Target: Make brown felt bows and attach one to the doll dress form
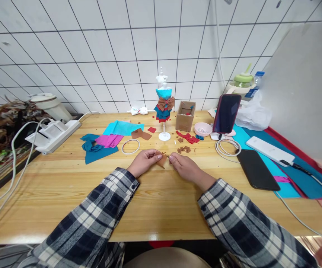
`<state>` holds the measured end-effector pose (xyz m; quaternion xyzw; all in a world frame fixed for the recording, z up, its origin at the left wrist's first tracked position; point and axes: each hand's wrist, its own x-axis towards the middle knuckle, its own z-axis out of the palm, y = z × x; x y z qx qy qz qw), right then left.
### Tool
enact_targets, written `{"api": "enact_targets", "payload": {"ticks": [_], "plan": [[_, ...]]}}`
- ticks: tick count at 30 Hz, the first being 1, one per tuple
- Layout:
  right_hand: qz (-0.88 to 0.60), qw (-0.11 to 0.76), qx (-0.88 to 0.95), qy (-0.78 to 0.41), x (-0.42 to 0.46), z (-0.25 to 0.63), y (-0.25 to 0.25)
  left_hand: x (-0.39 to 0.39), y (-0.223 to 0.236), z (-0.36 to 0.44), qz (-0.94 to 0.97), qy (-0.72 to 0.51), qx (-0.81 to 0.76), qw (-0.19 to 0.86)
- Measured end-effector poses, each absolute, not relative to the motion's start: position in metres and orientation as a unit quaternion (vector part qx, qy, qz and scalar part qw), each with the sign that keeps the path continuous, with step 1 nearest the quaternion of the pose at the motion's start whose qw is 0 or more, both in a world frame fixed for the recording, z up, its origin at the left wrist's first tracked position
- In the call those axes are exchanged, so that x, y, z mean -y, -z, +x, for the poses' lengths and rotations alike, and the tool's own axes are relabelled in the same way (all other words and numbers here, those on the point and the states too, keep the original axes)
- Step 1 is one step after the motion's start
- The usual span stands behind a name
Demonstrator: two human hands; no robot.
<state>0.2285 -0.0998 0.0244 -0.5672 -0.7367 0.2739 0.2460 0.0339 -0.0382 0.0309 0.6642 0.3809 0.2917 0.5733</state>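
My left hand [144, 162] pinches a small piece of brown crepe paper [162, 160] above the wooden table. Opposite it, the fingers of my right hand [185, 166] are closed on the paper's right edge, which looks twisted there. Beyond my hands stands a small white dress form [161, 80] on a round base. It wears a turquoise and dark blue paper dress [164, 93] with a brown bow [165, 104] at the waist and red trim. Small folded brown paper pieces [184, 149] lie just past my right hand, and a white ring [130, 146] lies past my left.
Crepe paper sheets [124, 128] lie at left, near a power strip [53, 136]. Behind are a cardboard box [185, 117], a pink bowl of beads [203, 129] and red scraps [188, 137]. At right stand a phone [227, 113], a black phone [257, 169], a white power bank [269, 150] and cables.
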Motion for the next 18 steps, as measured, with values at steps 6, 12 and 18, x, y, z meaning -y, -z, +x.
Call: {"api": "enact_targets", "payload": {"ticks": [6,12,18], "plan": [[-0.572,0.233,0.741,-0.264,0.0998,0.2285,-0.0233,0.0381,-0.0307,0.0338,0.664,-0.288,-0.379,0.577],[-0.566,0.233,0.745,-0.265,0.0988,0.2289,-0.0227,0.0393,-0.0323,0.0338,0.66,-0.28,-0.368,0.592],[-0.57,0.231,0.745,-0.259,0.0978,0.2293,-0.0226,0.0405,-0.0344,0.0336,0.647,-0.284,-0.359,0.61]]}}
